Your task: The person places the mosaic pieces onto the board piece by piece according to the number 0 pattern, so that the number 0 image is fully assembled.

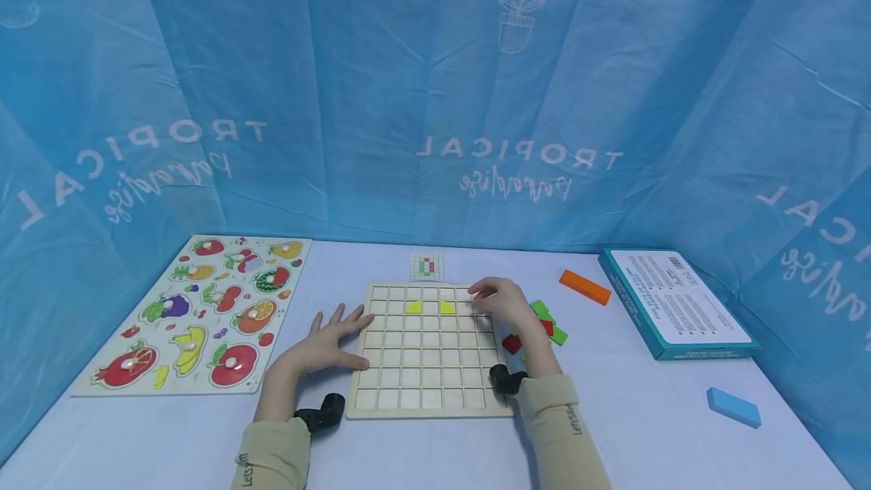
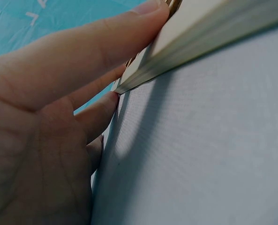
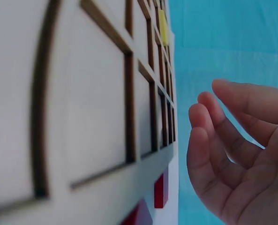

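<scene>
A wooden grid board lies flat in the middle of the table. In its second row from the far side sit two yellow pieces, one empty square apart. My left hand rests at the board's left edge with fingers spread, thumb and fingertips touching the rim. Over the board's far right corner hovers my right hand; in the right wrist view its fingers are loosely bent, with nothing visible between them. Beside the right forearm, partly hidden by it, lie green pieces and red pieces.
A small pattern card lies just beyond the board. On the left is a fruit puzzle board. To the right are an orange block, a teal box and a blue block. A blue curtain hangs behind the table.
</scene>
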A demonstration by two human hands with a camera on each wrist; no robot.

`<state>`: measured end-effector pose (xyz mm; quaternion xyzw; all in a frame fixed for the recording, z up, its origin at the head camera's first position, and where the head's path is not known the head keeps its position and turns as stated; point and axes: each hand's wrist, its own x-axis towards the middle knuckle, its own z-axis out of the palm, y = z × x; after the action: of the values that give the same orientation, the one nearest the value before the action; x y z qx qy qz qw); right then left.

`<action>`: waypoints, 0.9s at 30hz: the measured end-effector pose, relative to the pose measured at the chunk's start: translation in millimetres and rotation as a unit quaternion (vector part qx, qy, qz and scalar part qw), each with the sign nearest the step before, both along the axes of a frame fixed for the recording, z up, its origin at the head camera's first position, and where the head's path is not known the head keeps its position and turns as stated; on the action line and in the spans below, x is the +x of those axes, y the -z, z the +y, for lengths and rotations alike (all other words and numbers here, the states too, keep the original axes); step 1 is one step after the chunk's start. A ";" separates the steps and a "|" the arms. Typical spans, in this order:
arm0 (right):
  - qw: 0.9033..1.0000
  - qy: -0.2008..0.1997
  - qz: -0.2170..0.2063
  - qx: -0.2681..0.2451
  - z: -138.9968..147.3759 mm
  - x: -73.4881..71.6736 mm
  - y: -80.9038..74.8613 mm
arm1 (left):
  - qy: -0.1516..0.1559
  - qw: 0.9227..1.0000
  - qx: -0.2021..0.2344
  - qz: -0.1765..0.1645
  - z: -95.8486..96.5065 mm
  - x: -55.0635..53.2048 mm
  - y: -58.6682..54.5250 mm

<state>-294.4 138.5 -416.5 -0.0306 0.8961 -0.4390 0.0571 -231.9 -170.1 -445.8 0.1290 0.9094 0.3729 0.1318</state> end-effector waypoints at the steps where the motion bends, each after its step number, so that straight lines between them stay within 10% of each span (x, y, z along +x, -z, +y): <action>1: 1.000 0.002 0.001 -0.002 2.0 0.5 -0.4 | 0.001 1.000 0.001 0.000 0.2 0.3 -0.1; 27: 0.995 0.072 -0.056 -0.028 48.4 -1.4 5.4 | 0.007 1.000 0.007 -0.001 -0.4 1.9 -2.5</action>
<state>-295.8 186.8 -421.9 0.0568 0.8786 -0.4683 0.0751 -230.0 -170.6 -443.3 0.1359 0.9059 0.3781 0.1340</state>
